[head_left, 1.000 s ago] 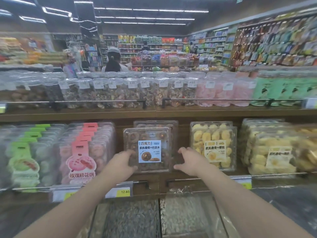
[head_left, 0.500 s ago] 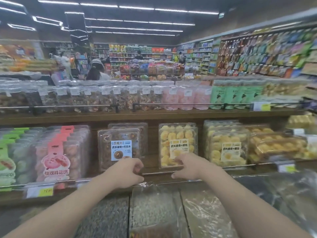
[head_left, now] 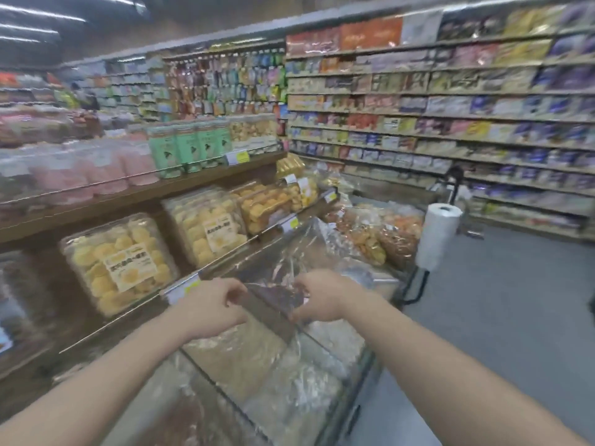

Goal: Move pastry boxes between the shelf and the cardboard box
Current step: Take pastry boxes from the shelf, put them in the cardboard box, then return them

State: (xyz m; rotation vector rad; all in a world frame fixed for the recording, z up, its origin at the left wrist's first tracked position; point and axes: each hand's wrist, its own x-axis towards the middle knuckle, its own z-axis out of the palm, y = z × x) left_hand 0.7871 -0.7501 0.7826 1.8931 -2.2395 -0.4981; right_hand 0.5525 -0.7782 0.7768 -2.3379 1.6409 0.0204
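Clear pastry boxes of yellow puffs [head_left: 119,262] stand tilted on the lower wooden shelf [head_left: 106,323] at the left, with another such box [head_left: 209,230] and orange ones [head_left: 267,204] further along. My left hand [head_left: 215,304] and my right hand [head_left: 322,294] hover side by side in front of the shelf, over the bulk bins. Both are empty with loosely curled fingers, and neither touches a box. No cardboard box is in view.
Bulk bins with clear lids [head_left: 289,252] run below my arms. Green packets [head_left: 190,149] and pink tubs [head_left: 96,175] fill the upper shelf. A roll of plastic bags [head_left: 438,233] stands at the bins' far end. Grey aisle floor [head_left: 499,317] and wall shelving [head_left: 450,123] lie to the right.
Both hands have let go of the chocolate pastry box on the shelf and drawn back. My view has swung right, so that box has left the frame.
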